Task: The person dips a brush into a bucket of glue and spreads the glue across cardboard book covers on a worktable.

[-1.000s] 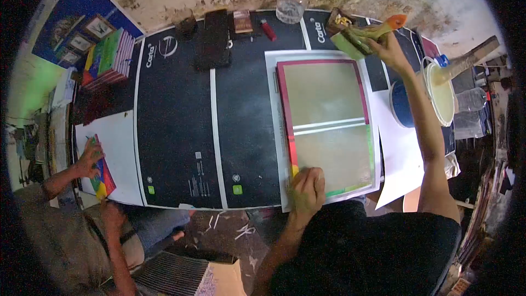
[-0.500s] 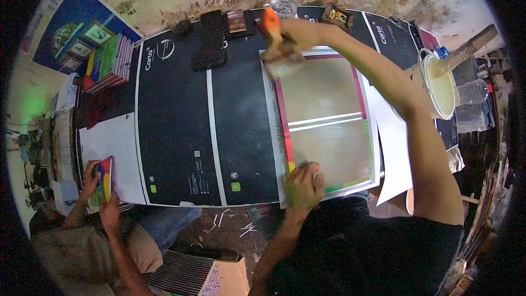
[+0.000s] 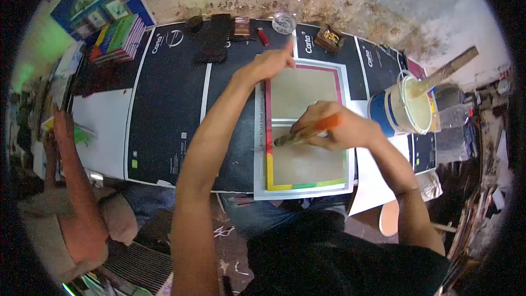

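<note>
On the long black table, the flat tan panel with coloured edges lies under your right hand, closed around the orange-handled brush, while your bent left hand is near its top, any hold unclear, and this brushing step seems to need smooth strokes next.

Black table covering bears "Carta" at eleven, one and two o'clock — sheet, nine-o'clock margin, reads "BUKU BESAR BANK SAMPAH".
</note>
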Demonstrator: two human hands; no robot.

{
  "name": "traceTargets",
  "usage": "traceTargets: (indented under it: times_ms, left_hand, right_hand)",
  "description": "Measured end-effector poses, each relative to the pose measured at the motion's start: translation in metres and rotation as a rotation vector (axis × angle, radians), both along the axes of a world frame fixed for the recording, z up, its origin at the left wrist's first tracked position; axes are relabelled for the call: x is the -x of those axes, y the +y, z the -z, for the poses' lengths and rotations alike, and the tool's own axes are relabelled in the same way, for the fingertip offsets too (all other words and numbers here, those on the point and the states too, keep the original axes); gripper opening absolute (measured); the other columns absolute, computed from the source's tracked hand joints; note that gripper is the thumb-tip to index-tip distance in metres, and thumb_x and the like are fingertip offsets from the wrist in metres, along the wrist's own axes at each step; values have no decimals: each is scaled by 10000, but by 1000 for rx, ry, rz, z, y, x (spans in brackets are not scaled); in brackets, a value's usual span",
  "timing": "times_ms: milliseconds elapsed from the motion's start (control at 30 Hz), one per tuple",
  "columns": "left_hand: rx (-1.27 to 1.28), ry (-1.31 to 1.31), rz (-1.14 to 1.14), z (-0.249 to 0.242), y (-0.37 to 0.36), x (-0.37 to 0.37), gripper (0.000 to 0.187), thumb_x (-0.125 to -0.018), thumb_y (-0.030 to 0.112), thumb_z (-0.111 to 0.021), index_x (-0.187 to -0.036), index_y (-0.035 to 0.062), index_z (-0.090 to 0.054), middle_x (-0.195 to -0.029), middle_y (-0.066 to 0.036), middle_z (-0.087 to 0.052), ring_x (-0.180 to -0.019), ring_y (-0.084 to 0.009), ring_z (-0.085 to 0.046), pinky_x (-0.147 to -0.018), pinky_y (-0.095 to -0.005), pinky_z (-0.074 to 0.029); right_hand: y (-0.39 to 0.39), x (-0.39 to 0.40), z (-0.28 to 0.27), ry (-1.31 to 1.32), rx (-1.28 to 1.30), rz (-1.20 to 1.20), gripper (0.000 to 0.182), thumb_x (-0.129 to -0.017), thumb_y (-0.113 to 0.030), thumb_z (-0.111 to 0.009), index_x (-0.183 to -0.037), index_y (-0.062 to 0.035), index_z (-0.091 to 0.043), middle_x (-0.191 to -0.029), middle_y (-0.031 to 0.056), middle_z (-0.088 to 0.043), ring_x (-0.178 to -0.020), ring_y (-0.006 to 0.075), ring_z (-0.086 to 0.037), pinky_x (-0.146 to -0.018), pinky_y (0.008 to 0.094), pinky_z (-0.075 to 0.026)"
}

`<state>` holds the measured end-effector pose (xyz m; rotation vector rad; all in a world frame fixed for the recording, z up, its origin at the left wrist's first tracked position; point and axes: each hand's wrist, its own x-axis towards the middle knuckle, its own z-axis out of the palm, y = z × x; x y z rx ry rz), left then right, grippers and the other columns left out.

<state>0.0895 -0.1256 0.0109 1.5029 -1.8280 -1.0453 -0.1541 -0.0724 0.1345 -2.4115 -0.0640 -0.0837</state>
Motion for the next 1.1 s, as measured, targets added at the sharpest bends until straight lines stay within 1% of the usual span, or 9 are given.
traceTargets:
  times_ms: [167, 233, 433, 567, 800, 867, 1000, 1067, 1100]
  left_hand:
    - [-569, -272, 71, -33, -27, 21, 1035, -819, 780, 27, -1144, 84, -666, -1299, -132, -562, -1224, -314, -495, -1080, -430, -302]
    - [-567, -300, 52, -32, -25, 26, 1036, -815, 791, 2, -1155, 68, -658, -1330, -138, -535, -1253, -305, -472, -1089, -435, -288]
    - [-646, -173, 162, -16, -46, 30, 1097, -754, 852, -5, -1431, 59, -344, -1400, -249, -418, -1353, -345, -344, -1121, -488, -206]
    - [-612, -250, 180, -23, -38, 23, 1065, -771, 839, -8, -1447, 74, -311, -1418, -197, -422, -1382, -330, -292, -1127, -496, -175]
    - [-549, -257, 147, -34, -22, 28, 999, -790, 824, -23, -1476, 137, -255, -1471, -144, -365, -1391, -320, -274, -1136, -475, -171]
    - [-498, -288, 130, -28, -21, 30, 967, -807, 805, -25, -1469, 147, -279, -1491, -146, -326, -1400, -323, -253, -1135, -465, -180]
    - [-451, -427, 87, -33, -16, 37, 952, -811, 799, -13, -1460, 166, -304, -1510, -127, -288, -1412, -319, -223, -1135, -518, -117]
    - [-416, -588, 55, -43, -4, 40, 946, -812, 794, -6, -1461, 171, -299, -1512, -117, -285, -1414, -313, -221, -1131, -554, -69]
    - [-442, -542, 81, -52, 1, 39, 939, -814, 788, 3, -1464, 176, -290, -1516, -100, -277, -1416, -313, -219, -1117, -586, -15]
  right_hand:
    - [-15, -31, 61, -90, 542, 468, 345, -687, -89, -691, -1024, -47, -630, -1043, 130, -639, -938, 352, -587, -790, 460, -466]
    - [-3, -47, 102, 69, 421, 781, 361, -676, -73, -673, -1034, -60, -626, -1028, 151, -639, -948, 379, -576, -798, 465, -466]
    - [27, -48, 73, -198, 153, 291, 331, -650, -42, -621, -981, -42, -632, -868, 168, -635, -821, 375, -585, -747, 479, -470]
    - [2, -59, 107, -114, 476, 705, 363, -686, 15, -587, -1042, -54, -597, -957, 121, -638, -869, 333, -563, -754, 451, -461]
    - [43, -6, 80, -176, 28, 293, 438, -639, -48, -612, -1077, -42, -613, -1051, 173, -619, -944, 358, -563, -831, 427, -453]
    - [23, -14, 78, -237, 525, 557, 224, -739, 12, -596, -955, -33, -631, -1012, 148, -649, -904, 344, -600, -798, 399, -460]
    - [55, -14, 117, -110, 596, 719, 384, -632, -28, -645, -1014, -35, -616, -936, 135, -604, -899, 350, -546, -890, 445, -391]
    - [91, 7, 105, 156, 279, 531, 408, -632, -52, -614, -1040, -64, -620, -1041, 137, -604, -1016, 328, -532, -879, 445, -382]
    - [108, 19, 112, -31, 307, 451, 385, -627, -53, -611, -1012, -75, -620, -1008, 123, -609, -965, 302, -543, -853, 434, -385]
